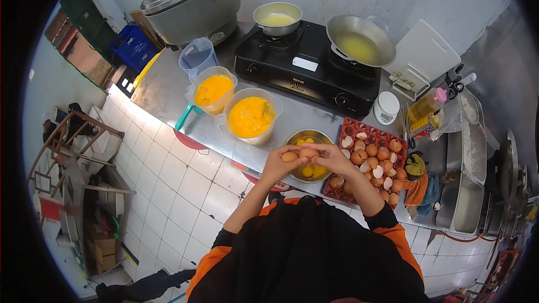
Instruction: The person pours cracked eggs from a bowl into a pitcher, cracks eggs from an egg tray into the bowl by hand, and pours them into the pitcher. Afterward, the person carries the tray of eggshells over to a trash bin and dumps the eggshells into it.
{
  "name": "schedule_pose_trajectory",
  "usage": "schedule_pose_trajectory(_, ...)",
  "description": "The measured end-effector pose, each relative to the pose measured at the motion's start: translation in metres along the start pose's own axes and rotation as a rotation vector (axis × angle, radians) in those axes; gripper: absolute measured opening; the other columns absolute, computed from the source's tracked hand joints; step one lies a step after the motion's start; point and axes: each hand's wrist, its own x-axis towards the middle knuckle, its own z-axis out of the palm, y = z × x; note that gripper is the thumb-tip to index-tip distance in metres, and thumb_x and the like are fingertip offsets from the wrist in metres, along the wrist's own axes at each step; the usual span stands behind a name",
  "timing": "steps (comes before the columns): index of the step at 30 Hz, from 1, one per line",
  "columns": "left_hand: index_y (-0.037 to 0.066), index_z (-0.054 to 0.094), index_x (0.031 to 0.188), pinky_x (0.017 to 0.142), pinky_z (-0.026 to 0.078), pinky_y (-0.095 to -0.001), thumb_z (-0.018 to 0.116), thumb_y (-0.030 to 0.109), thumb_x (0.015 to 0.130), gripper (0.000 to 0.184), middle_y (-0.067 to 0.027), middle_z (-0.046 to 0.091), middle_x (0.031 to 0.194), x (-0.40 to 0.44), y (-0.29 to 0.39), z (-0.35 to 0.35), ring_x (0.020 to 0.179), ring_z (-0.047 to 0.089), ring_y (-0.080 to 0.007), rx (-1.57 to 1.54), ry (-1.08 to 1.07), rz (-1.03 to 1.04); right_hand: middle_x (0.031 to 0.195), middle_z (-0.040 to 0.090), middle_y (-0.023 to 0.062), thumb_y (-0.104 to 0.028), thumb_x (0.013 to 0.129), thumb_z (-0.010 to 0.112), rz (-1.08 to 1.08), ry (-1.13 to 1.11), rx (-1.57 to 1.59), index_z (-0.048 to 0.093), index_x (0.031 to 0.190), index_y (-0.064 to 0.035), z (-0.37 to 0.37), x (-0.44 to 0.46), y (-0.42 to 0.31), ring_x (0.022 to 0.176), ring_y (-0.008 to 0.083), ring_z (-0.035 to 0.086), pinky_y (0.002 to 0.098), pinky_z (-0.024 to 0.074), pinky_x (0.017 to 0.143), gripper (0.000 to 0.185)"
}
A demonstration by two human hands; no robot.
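Over a steel bowl with several raw yolks in it, my two hands meet at the fingertips. My left hand is closed around a brown egg. A second brown egg sits between the hands, with the fingers of my right hand closed on it. Whether its shell is cracked, I cannot tell. Right of the bowl lies a red egg tray piled with broken brown eggshells. Two jugs of beaten egg, a larger jug and a smaller jug, stand to the left.
Behind is a black two-burner stove carrying a pot and a wok with yellowish liquid. A white kitchen scale, whisk and cloths lie to the right. A teal handle overhangs the counter's front edge.
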Motion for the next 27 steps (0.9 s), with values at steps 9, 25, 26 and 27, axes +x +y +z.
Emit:
schedule_pose_trajectory(9,-0.003,0.069,0.099,0.079,0.051,-0.0244,0.078,0.013,0.077,0.029,-0.0072,0.07,0.093,0.001,-0.011,0.006,0.086,0.063,-0.0099,0.046,0.072,0.045,0.111,0.068,0.0074,-0.002,0.091,0.057,-0.073,0.099,-0.159,0.061,0.126,-0.0005,0.005,0.002,0.018,0.097,0.0103,0.061,0.0239,0.0493,0.088,0.035)
schedule_pose_trajectory(25,-0.002,0.065,0.114,0.083,0.051,-0.0254,0.08,0.012,0.076,0.043,-0.0088,0.069,0.102,-0.002,-0.001,0.005,0.092,0.063,-0.0117,0.079,0.006,0.076,0.107,0.067,0.004,-0.007,0.094,0.056,-0.023,0.209,-0.213,0.061,0.127,-0.0038,0.015,-0.001,0.0,0.088,0.0063,0.059,0.0216,0.0489,0.078,0.033)
schedule_pose_trajectory(26,-0.002,0.065,0.114,0.082,0.051,-0.0254,0.08,0.012,0.077,0.043,-0.0091,0.069,0.102,-0.002,-0.004,0.005,0.092,0.064,-0.0117,0.069,0.012,0.089,0.104,0.066,0.003,-0.008,0.094,0.057,-0.011,0.195,-0.189,0.06,0.128,-0.0045,0.015,0.0,0.001,0.086,0.0055,0.058,0.0211,0.0485,0.075,0.034)
schedule_pose_trajectory(27,-0.002,0.065,0.115,0.081,0.052,-0.0254,0.079,0.013,0.077,0.043,-0.0093,0.069,0.101,-0.002,-0.007,0.005,0.091,0.064,-0.0118,0.059,0.018,0.102,0.102,0.066,0.002,-0.01,0.095,0.057,0.001,0.182,-0.165,0.059,0.13,-0.0052,0.015,0.0,0.002,0.083,0.0048,0.057,0.0206,0.0481,0.072,0.035)
